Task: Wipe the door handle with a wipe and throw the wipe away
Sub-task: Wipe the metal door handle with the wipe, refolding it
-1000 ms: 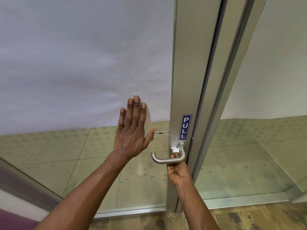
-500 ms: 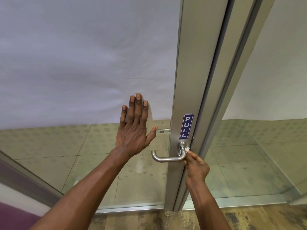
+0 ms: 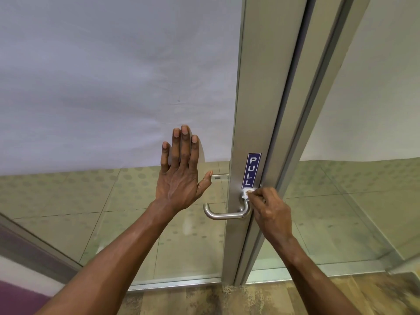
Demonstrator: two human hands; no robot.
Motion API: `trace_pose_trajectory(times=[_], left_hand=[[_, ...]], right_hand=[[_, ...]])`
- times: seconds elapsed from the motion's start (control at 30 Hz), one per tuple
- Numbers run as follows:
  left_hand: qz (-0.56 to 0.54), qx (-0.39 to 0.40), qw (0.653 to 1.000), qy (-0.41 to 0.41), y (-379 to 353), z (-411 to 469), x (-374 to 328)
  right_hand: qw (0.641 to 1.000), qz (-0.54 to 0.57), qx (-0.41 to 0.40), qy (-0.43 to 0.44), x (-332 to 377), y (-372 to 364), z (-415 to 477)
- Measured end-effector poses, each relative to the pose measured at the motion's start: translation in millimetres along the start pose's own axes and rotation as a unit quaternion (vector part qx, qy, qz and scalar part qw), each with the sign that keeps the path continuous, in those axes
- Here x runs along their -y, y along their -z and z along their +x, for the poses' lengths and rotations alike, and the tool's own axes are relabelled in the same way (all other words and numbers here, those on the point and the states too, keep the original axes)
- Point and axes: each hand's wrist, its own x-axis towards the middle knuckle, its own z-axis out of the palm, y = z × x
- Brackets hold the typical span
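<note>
Head view of a glass door with a metal frame. The left hand is lying flat against the glass panel at centre frame, fingers released and spread straight upward, thumb pointing right toward the door frame; it is gripping nothing. The fingertips are reaching just over the lower edge of the white frosted covering that is filling the upper left of the frame. The right hand, at centre right, is pinching a small white wipe between its fingertips and pressing it against the top of the door handle, at the point where the handle is meeting the frame. The wipe is sitting directly below the lower edge of the blue PULL sign, touching or nearly touching it. The handle is running leftward from the frame and ending in a curved return over the glass, near but apart from the left wrist; its horizontal bar is lying uncovered. Open space is showing between the two forearms below the handle. To the right of the frame, a second glass panel is occupying the right side of the frame. Patterned flooring is crossing the bottom edge, and a purple and white strip is filling the lower left corner.
</note>
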Motion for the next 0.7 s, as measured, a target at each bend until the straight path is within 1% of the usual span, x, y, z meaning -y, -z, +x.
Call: trace_pose_trajectory(times=[0.1,0.2,0.27,0.33,0.4,0.47,0.53,0.6,0.63,0.7], left_hand=[[-0.003,-0.001,1.0,0.001,-0.2,0.2,-1.0],[-0.004,-0.002,1.0,0.003,-0.3,0.8,-1.8],[-0.001,-0.001,1.0,0.003,-0.4,0.9,-2.1],[0.001,0.002,1.0,0.003,0.8,0.6,-2.0],[0.003,0.004,1.0,-0.002,1.6,0.3,-1.9],[0.005,0.006,1.0,-0.003,2.9,0.5,-1.0],[0.001,0.012,1.0,-0.002,4.6,0.7,-1.3],[-0.001,0.016,1.0,-0.001,5.7,0.2,-1.0],[0.0,0.017,1.0,-0.001,5.9,-0.4,-1.0],[0.003,0.013,1.0,0.0,6.0,-1.0,-1.0]], right_hand=[[0.996,-0.015,0.041,0.083,-4.6,8.6,12.2],[0.979,-0.029,0.128,0.158,2.2,18.0,29.9],[0.958,-0.065,0.184,0.211,14.3,21.5,39.8],[0.928,-0.117,0.229,0.27,27.7,23.1,47.1],[0.9,-0.154,0.276,0.299,37.0,24.6,53.4],[0.88,-0.171,0.306,0.321,43.5,24.4,59.1],[0.862,-0.181,0.327,0.344,46.9,24.7,62.2],[0.857,-0.193,0.323,0.352,47.6,26.5,65.1],[0.863,-0.195,0.31,0.347,45.9,28.6,66.4],[0.889,-0.187,0.27,0.319,39.0,33.9,67.5]])
